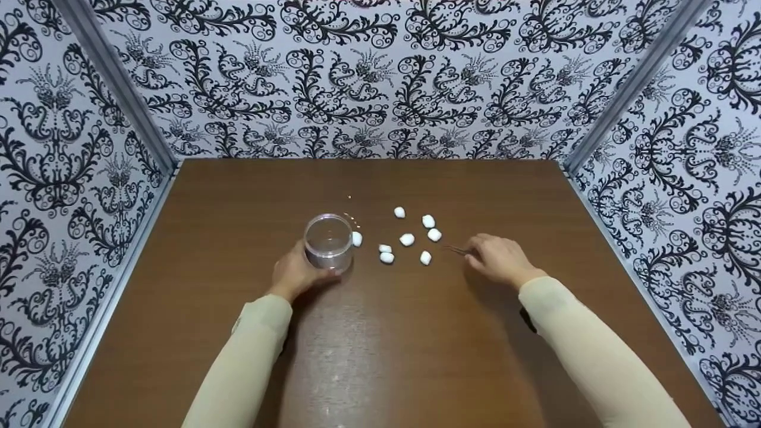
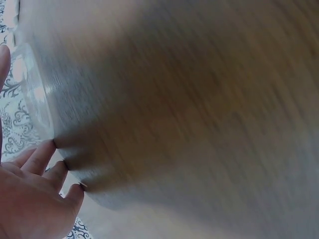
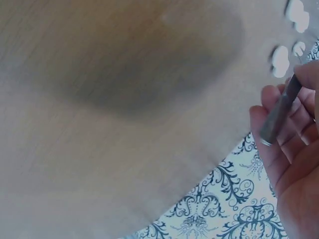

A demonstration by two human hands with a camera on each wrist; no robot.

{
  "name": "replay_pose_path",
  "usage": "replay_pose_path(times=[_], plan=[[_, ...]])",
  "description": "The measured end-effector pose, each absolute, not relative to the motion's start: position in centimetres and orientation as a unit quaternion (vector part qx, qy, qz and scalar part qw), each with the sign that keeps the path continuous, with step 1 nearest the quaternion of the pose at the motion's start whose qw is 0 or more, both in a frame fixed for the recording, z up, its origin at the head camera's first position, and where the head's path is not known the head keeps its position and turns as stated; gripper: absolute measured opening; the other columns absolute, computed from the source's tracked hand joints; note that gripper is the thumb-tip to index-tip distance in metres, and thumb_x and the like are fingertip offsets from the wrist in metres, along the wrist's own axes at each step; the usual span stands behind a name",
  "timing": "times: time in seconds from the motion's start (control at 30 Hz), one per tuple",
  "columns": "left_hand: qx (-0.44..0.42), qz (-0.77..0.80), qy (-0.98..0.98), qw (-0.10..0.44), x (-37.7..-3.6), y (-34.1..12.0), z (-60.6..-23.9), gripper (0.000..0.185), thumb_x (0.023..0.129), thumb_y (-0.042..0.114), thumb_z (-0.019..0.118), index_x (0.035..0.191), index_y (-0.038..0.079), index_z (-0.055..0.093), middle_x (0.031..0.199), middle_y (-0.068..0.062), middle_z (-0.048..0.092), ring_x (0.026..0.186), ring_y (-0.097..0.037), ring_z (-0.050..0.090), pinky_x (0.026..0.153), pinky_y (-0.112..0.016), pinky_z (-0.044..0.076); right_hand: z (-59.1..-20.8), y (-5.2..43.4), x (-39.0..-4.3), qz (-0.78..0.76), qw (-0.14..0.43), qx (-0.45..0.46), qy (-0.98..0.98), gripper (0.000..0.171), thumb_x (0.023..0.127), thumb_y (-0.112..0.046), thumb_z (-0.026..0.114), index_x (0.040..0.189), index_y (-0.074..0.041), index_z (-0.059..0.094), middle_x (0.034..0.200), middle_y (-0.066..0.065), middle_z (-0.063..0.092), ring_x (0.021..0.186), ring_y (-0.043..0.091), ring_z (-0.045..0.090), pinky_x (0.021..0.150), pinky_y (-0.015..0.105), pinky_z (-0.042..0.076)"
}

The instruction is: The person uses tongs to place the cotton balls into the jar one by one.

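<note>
Observing left hand [image 1: 295, 274] curled round clear cup [image 1: 328, 242], upright on brown surface [image 1: 380, 356]. Right hand [image 1: 499, 259] pinches thin metal tweezers [image 1: 456, 249], tips pointing toward 9 o'clock, just short of cotton balls [image 1: 407, 239]. We count eight balls loose on surface at 3 o'clock of cup, nearest one touching cup wall. Wrist views blurred; right one confirms tweezers [image 3: 280, 112] between fingers.

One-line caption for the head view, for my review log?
Left hand holds a clear cup; right hand holds tweezers near cotton balls on a brown table.
</note>
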State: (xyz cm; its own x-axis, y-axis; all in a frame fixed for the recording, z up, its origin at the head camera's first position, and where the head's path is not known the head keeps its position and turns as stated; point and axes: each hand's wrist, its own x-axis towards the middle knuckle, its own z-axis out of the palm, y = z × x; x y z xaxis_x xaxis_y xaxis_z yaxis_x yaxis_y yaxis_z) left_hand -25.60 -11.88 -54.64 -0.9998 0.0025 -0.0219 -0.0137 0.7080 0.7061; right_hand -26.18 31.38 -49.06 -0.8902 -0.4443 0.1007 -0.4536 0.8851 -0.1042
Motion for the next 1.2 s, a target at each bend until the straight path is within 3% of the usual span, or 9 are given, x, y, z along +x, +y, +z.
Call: replay_pose_path(times=[0.23,0.73,1.2], plan=[[-0.01,0.379,0.925,0.017,-25.8,-12.0,-55.1,0.108,0.063,0.044,0.093,0.149,0.005,0.04,0.14,-0.017,0.055,0.126,-0.04,0.05,0.104,-0.053,0.036,-49.1,29.6,-26.0,0.063,0.039,0.274,-0.959,0.011,0.094,-0.023,0.067,0.098,-0.013,0.07,0.091,0.0,0.063,0.074,0.019,0.061,0.064,0.045,0.052],[-0.001,0.396,0.918,0.004,-26.1,-11.8,-55.1,0.105,0.058,0.045,0.094,0.144,0.007,0.048,0.131,-0.014,0.062,0.121,-0.038,0.054,0.102,-0.052,0.039,-49.5,28.5,-25.7,0.067,0.048,0.323,-0.943,0.013,0.092,-0.019,0.073,0.1,-0.009,0.072,0.092,0.001,0.064,0.079,0.022,0.065,0.069,0.044,0.054],[-0.007,0.382,0.924,0.015,-26.1,-12.0,-55.3,0.112,0.06,0.049,0.092,0.148,0.004,0.04,0.137,-0.02,0.057,0.124,-0.043,0.051,0.104,-0.055,0.036,-50.1,28.1,-25.7,0.017,0.079,0.368,-0.926,0.01,0.087,-0.018,0.077,0.088,-0.009,0.071,0.079,0.001,0.056,0.062,0.02,0.059,0.055,0.042,0.051]])
